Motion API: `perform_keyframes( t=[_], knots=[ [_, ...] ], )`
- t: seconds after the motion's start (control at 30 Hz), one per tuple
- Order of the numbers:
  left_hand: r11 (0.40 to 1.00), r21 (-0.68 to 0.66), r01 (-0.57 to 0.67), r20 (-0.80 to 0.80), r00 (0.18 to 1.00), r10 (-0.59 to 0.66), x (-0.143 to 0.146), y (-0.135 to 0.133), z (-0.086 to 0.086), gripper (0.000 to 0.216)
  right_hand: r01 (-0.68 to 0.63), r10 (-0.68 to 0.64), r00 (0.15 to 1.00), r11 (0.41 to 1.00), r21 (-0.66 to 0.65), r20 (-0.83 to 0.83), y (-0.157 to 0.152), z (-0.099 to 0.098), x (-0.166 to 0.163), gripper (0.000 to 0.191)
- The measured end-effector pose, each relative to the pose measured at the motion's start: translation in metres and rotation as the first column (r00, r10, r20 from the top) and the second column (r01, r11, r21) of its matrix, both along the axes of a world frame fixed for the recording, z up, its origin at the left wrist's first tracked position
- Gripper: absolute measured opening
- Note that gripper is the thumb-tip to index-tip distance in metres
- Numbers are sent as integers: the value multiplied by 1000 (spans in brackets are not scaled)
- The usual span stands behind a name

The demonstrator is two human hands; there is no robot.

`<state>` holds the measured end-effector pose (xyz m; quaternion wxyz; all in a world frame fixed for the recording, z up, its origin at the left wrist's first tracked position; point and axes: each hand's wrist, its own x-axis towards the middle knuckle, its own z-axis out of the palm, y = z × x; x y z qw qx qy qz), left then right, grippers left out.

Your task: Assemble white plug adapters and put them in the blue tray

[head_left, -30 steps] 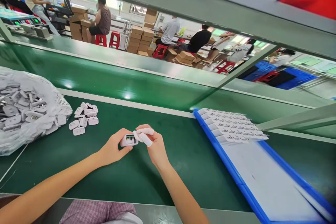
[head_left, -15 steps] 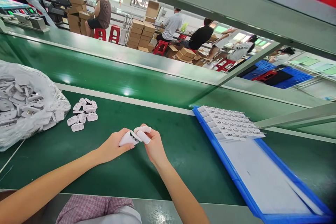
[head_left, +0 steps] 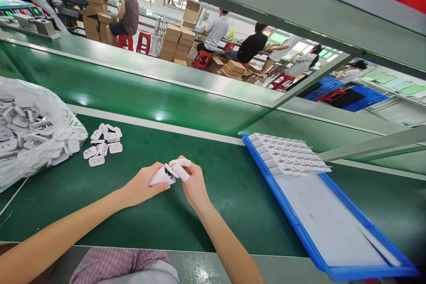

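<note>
White plug shell (head_left: 161, 176) tilts up-right.

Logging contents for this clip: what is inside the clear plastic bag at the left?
The clear plastic bag is packed with small white plastic plug pieces, some showing metal prongs. Deeper layers are covered, so no count. A loose pile of white plug pieces lies beside it on the green belt.

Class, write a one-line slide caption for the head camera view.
Both hands, left hand and right hand, hold a small white plastic part over a green belt.
</note>
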<state>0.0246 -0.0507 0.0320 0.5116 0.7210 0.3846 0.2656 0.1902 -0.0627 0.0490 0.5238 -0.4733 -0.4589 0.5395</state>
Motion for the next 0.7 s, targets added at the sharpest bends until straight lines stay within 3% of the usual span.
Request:
perform_keyframes(
  t=[0.6, 0.7],
  knots=[
    [1000, 5, -31, -41, 999, 31, -1, 1, -4, 29, -69, 67, 996, 997, 31, 57, 2, -10, -3, 14],
    [999, 5, -48, -50, 998, 48, -2, 0, -5, 40, -95, 94, 995, 995, 15, 43, 4, -11, -5, 13]
  ],
)
